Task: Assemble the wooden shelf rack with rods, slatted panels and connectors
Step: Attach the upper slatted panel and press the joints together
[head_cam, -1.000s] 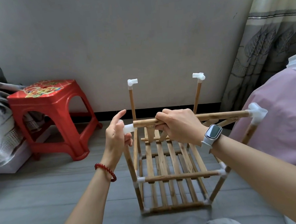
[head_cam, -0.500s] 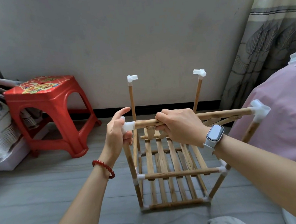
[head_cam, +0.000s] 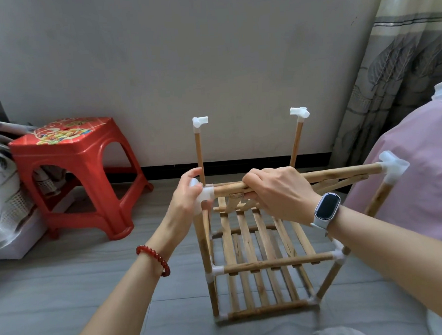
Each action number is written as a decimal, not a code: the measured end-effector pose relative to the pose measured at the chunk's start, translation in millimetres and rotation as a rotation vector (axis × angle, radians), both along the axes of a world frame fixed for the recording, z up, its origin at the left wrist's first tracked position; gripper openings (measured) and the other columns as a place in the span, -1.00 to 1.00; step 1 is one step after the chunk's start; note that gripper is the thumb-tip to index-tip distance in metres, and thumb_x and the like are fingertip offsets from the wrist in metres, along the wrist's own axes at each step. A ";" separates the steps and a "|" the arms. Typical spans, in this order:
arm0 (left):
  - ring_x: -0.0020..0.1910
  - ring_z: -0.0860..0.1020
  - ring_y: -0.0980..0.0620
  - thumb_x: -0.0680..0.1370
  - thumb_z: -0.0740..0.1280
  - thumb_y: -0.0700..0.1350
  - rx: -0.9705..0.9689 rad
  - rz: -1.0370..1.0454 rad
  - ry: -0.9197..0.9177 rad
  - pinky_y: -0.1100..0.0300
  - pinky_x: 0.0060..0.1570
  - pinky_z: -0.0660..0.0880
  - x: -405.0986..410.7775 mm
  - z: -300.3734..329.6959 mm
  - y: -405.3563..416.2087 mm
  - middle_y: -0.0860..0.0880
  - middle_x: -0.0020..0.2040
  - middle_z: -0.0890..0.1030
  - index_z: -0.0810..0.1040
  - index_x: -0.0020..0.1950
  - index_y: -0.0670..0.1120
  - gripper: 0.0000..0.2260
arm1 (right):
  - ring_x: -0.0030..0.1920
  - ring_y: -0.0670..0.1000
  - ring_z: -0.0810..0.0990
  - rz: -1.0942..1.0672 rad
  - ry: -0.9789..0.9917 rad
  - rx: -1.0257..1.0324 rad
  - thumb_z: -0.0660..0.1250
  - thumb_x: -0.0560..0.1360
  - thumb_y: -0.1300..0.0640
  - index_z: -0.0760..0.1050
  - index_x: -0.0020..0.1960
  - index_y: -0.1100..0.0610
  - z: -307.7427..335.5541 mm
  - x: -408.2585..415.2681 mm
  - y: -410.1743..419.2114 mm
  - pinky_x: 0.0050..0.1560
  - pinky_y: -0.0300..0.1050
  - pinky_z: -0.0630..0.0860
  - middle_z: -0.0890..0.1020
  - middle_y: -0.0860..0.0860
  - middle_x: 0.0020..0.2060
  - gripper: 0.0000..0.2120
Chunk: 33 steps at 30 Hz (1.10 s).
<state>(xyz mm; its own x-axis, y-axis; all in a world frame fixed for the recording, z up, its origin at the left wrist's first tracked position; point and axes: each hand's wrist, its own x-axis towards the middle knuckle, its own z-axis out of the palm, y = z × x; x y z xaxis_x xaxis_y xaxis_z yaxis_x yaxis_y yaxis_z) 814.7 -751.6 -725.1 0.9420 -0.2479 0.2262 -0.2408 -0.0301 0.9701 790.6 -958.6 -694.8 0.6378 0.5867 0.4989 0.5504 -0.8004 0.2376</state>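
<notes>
A red plastic stool (head_cam: 73, 159) stands on the grey floor (head_cam: 55, 291) by the wall, left of the half-built rack (head_cam: 257, 255); a pink cover (head_cam: 425, 182) crowds its right side. The right hand (head_cam: 280, 192) curls over the top front rod (head_cam: 343, 173). The left hand (head_cam: 188, 199) pinches the white connector (head_cam: 206, 193) at that rod's left end.

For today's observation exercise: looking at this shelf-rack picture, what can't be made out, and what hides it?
Head view:
- How far the top rod sits in the near left connector: the left hand covers it.
- The top slatted panel's left part: behind the right hand.
- The pink cloth: cut off by the right edge.
</notes>
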 end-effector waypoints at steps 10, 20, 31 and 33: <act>0.22 0.47 0.07 0.54 0.18 0.17 0.551 -0.349 -0.333 0.23 0.17 0.42 -45.0 11.9 -49.2 0.03 0.35 0.41 0.13 0.45 0.18 -0.49 | -0.11 0.14 0.59 -0.045 -0.118 -0.092 0.26 0.46 -0.01 0.43 0.17 0.01 8.7 -26.6 -105.4 -0.10 0.11 0.53 0.57 0.13 -0.05 -0.71; 0.11 0.54 -0.05 0.59 0.18 0.09 0.871 -0.262 -0.819 0.09 0.05 0.47 -72.1 27.5 -205.7 -0.05 0.17 0.57 0.40 0.35 -0.06 -0.61 | 0.29 0.02 0.41 -0.628 0.408 0.215 0.12 0.59 0.27 0.39 0.38 0.04 44.7 -70.1 -199.1 0.10 -0.36 0.23 0.40 0.02 0.34 -0.61; 0.18 0.46 0.05 0.59 0.13 0.13 1.144 0.120 -0.776 0.12 0.21 0.27 -31.0 42.2 -66.6 0.07 0.16 0.54 0.52 0.23 0.04 -0.68 | 0.04 -0.12 0.49 -0.237 0.586 0.343 0.17 0.60 0.07 0.45 0.31 0.05 25.9 -60.7 -61.7 0.11 -0.23 0.43 0.54 -0.03 0.13 -0.70; 0.19 0.46 0.06 0.58 0.19 0.08 0.986 0.028 -0.521 0.20 0.20 0.34 -29.5 38.6 -32.7 0.05 0.19 0.51 0.52 0.26 -0.02 -0.67 | 0.07 -0.09 0.52 -0.166 0.628 0.301 0.18 0.59 0.05 0.47 0.29 0.06 9.0 -61.6 -26.7 0.12 -0.23 0.45 0.57 -0.01 0.13 -0.70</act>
<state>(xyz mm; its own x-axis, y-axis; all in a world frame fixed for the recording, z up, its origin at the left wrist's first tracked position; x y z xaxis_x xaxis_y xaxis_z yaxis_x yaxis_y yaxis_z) 785.3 -784.3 -686.5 0.7974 -0.5170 0.3112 -0.5986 -0.7430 0.2994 729.0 -985.4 -685.8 0.9267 0.3512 0.1335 0.3757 -0.8666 -0.3283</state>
